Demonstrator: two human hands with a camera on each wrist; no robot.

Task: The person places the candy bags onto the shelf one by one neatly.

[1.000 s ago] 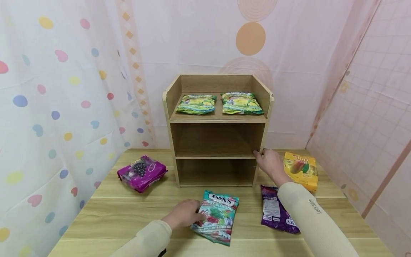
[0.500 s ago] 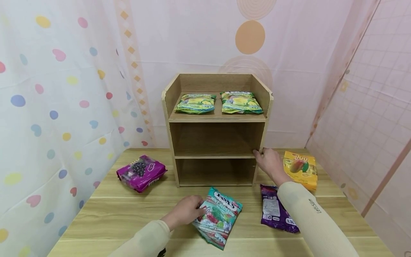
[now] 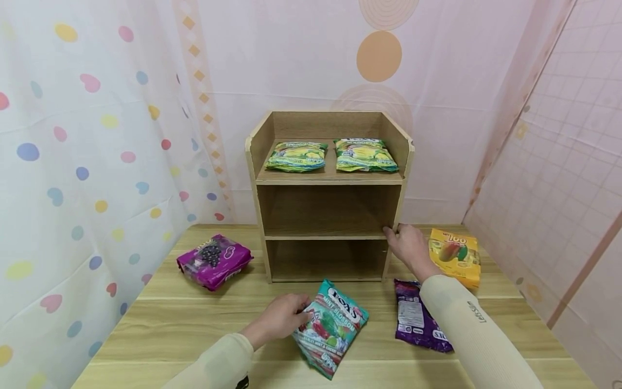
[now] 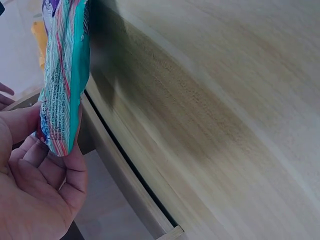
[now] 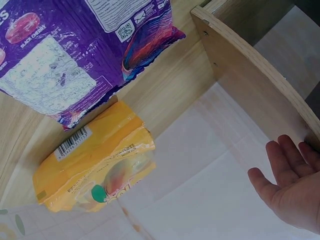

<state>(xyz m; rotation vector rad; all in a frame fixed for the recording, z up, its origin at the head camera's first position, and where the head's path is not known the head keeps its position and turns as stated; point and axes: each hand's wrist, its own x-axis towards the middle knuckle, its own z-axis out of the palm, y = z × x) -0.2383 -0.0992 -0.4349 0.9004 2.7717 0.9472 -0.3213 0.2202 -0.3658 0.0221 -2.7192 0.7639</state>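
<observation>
My left hand [image 3: 281, 319] pinches the left edge of a teal bag of Fox's Mint Blossom candy [image 3: 332, 327] between thumb and fingers. The left wrist view shows the candy bag [image 4: 62, 80] edge-on, tilted up off the wood surface. A three-level wooden shelf [image 3: 330, 182] stands behind it. My right hand [image 3: 410, 248] holds the shelf's right side panel at the middle board's height, thumb at the front edge. In the right wrist view, the right hand's fingers [image 5: 285, 165] lie along the panel's outer face; the thumb is hidden there.
Two green-yellow candy bags [image 3: 297, 156] lie on the shelf's top level. A magenta grape bag [image 3: 215, 263] rests at the table's left. Right of the shelf lie a purple candy bag [image 3: 413, 319], partly under my right forearm, and a yellow mango bag [image 3: 454, 256].
My left hand has tilted the teal candy bag, its top turning clockwise toward the right and its near end swinging left. The right hand stays on the shelf panel.
</observation>
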